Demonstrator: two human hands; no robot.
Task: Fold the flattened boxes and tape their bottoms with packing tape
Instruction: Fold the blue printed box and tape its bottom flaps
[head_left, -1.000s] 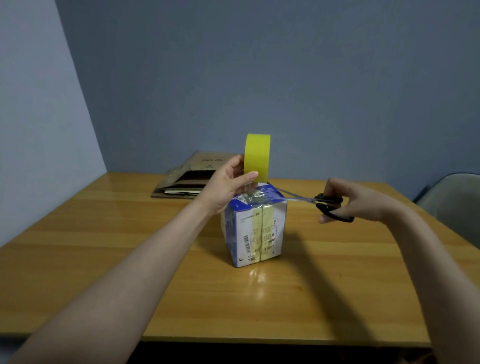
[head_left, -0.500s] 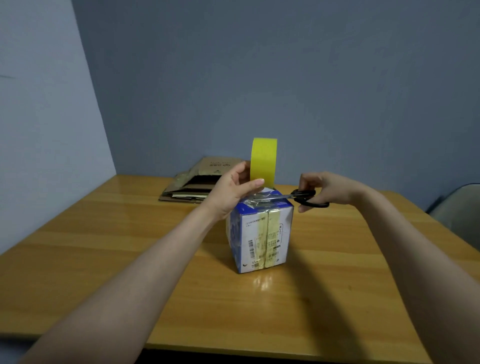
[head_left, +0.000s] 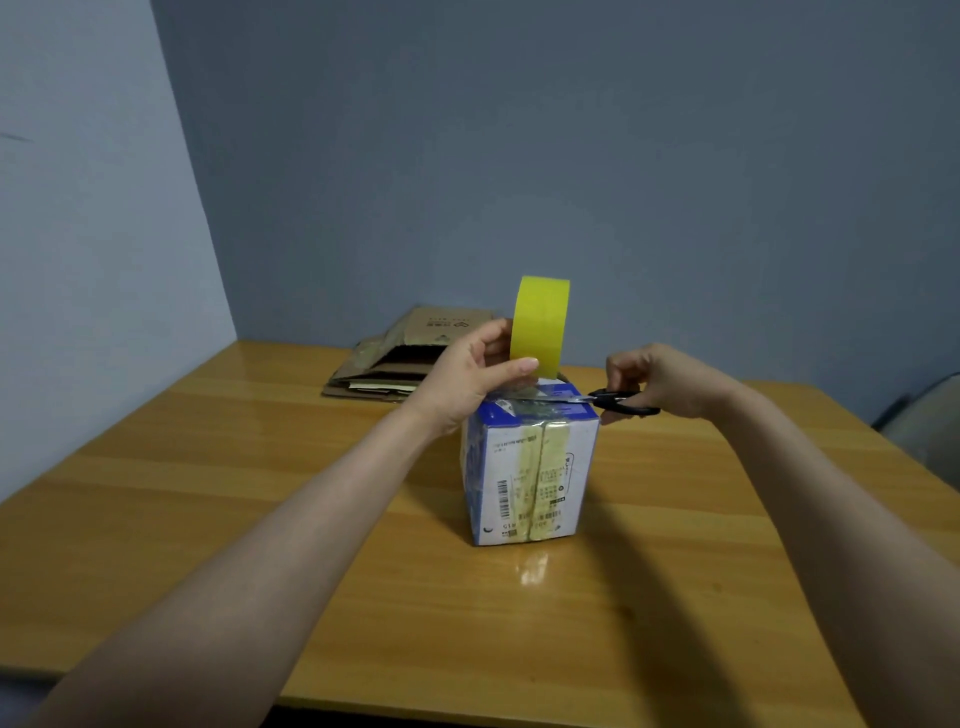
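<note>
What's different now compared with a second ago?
The right hand brought the scissors leftward, from beside the box to over its top. The left hand still holds the tape roll above it; the box stands unmoved.

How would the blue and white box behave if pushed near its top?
The box stands on a small base, so a high push might tip it. It looks like thin taped cardboard, probably light. The glossy table may let it slide instead.

Above the box (head_left: 530, 483), the left hand (head_left: 467, 382) hides the scissors (head_left: 615, 401) tips and the tape (head_left: 540, 322) base; box print is illegibly small
</note>
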